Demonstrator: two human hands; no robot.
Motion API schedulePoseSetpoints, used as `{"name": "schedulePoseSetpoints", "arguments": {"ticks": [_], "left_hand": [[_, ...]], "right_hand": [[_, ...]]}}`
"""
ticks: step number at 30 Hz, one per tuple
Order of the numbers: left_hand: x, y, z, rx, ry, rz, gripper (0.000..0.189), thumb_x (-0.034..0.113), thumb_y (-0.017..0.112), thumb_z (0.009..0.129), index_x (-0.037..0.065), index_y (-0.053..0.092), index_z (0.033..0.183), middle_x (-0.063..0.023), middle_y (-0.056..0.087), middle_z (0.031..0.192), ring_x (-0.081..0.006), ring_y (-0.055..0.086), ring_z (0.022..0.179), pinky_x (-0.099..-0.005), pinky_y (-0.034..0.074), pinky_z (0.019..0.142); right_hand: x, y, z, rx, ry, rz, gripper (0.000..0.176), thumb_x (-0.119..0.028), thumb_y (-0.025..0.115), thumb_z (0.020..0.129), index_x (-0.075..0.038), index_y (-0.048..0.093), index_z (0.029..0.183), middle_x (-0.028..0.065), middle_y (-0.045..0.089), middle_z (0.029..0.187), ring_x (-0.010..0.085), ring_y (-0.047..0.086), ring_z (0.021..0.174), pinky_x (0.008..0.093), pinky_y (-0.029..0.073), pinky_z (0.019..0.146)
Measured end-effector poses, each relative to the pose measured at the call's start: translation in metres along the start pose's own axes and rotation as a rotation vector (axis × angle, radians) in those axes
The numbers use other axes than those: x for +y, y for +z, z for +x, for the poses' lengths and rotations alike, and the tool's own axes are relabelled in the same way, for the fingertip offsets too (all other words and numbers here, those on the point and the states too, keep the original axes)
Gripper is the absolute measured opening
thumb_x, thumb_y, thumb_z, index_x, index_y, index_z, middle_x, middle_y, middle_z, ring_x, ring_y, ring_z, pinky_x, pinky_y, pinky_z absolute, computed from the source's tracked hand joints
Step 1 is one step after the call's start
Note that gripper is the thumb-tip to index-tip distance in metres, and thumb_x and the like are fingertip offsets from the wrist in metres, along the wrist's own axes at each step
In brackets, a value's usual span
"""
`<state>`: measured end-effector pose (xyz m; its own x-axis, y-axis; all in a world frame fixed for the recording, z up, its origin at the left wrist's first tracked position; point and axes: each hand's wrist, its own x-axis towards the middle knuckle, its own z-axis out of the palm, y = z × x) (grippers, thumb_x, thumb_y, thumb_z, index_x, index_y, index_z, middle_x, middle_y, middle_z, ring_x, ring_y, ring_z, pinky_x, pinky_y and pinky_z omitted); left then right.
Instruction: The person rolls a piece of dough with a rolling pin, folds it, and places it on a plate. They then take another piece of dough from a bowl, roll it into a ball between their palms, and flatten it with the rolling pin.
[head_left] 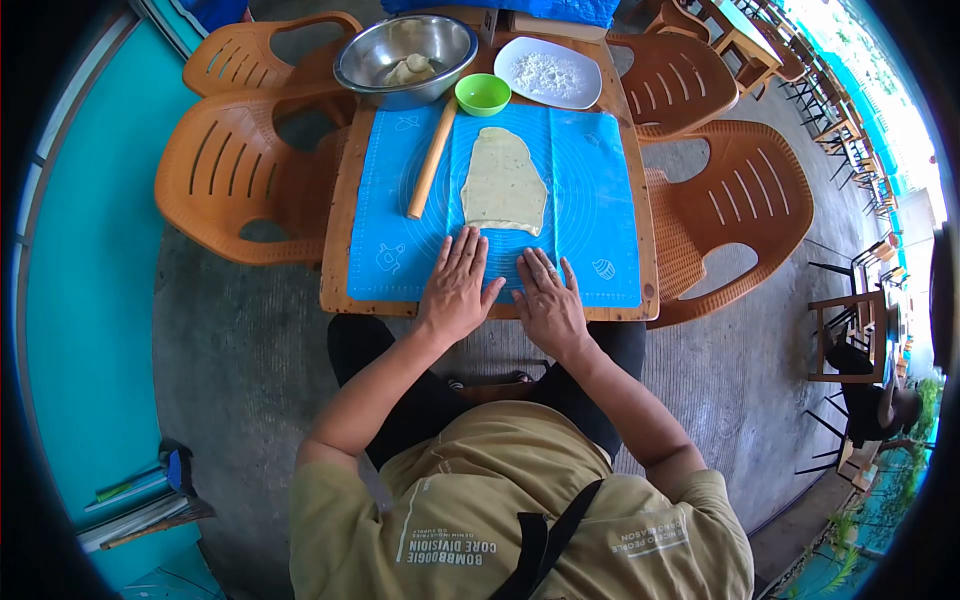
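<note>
A flat sheet of dough (503, 180) lies on a blue silicone mat (610, 215), its near edge folded over into a narrow strip. My left hand (457, 285) rests with fingers stretched out, the fingertips right at the left end of that fold. Flat and with fingers spread, my right hand (550, 300) is just below the fold's right end. Neither hand grips anything. To the left of the dough a wooden rolling pin (432, 165) lies at a slant, its far end by a small green bowl (483, 94).
Behind the mat stand a large steel bowl (350, 75) with dough (410, 70) in it and a white plate (590, 90) of flour. Brown plastic chairs (215, 190) flank the wooden table (336, 270) on both sides. A person (872, 405) sits far off at the right.
</note>
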<state>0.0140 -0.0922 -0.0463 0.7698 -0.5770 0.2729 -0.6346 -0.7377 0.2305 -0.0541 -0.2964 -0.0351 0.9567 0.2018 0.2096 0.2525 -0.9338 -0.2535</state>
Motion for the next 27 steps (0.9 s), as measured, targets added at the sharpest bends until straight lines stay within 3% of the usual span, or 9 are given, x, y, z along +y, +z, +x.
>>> {"name": "schedulePoseSetpoints", "arguments": {"ticks": [13, 16, 18, 23, 27], "left_hand": [[-0.02, 0.004, 0.031, -0.008, 0.011, 0.04, 0.073, 0.047, 0.043, 0.114, -0.008, 0.036, 0.161, -0.0267, 0.033, 0.171, -0.0353, 0.028, 0.162, -0.0507, 0.016, 0.135], [-0.018, -0.003, 0.035, -0.013, 0.003, 0.087, 0.071, 0.044, 0.044, 0.113, -0.007, 0.037, 0.161, -0.0258, 0.033, 0.171, -0.0344, 0.027, 0.163, -0.0511, 0.017, 0.134], [-0.007, -0.008, 0.032, 0.089, 0.059, 0.05, 0.067, 0.04, 0.047, 0.113, -0.007, 0.038, 0.161, -0.0256, 0.033, 0.171, -0.0351, 0.027, 0.162, -0.0519, 0.019, 0.134], [0.008, 0.008, 0.013, 0.065, 0.059, -0.032, 0.067, 0.036, 0.051, 0.112, -0.008, 0.038, 0.16, -0.0261, 0.032, 0.171, -0.0371, 0.027, 0.162, -0.0527, 0.021, 0.133], [0.01, 0.01, 0.011, 0.046, 0.02, -0.063, 0.069, 0.037, 0.053, 0.111, -0.01, 0.038, 0.159, -0.0269, 0.029, 0.172, -0.0376, 0.025, 0.163, -0.0526, 0.02, 0.133]], "right_hand": [[0.0, -0.001, 0.0, 0.0, -0.002, 0.001, 0.055, -0.03, 0.055, 0.109, 0.001, 0.053, 0.154, 0.0176, 0.048, 0.164, 0.0295, 0.04, 0.157, 0.0581, 0.023, 0.13], [0.0, -0.001, 0.0, 0.002, -0.001, 0.012, 0.054, -0.029, 0.055, 0.109, 0.001, 0.053, 0.153, 0.0176, 0.048, 0.164, 0.0297, 0.04, 0.156, 0.0582, 0.023, 0.13], [0.0, -0.004, 0.002, -0.001, -0.002, 0.013, 0.054, -0.029, 0.055, 0.108, 0.002, 0.054, 0.153, 0.0177, 0.049, 0.163, 0.0297, 0.041, 0.156, 0.0583, 0.023, 0.13], [0.002, -0.014, 0.013, -0.089, 0.07, 0.075, 0.052, -0.027, 0.058, 0.107, 0.0, 0.056, 0.152, 0.0161, 0.05, 0.162, 0.0296, 0.041, 0.156, 0.0555, 0.023, 0.131], [0.009, -0.003, 0.021, 0.018, 0.031, 0.032, 0.056, -0.03, 0.053, 0.109, 0.002, 0.052, 0.155, 0.0183, 0.047, 0.165, 0.033, 0.037, 0.158, 0.056, 0.019, 0.131]]}}
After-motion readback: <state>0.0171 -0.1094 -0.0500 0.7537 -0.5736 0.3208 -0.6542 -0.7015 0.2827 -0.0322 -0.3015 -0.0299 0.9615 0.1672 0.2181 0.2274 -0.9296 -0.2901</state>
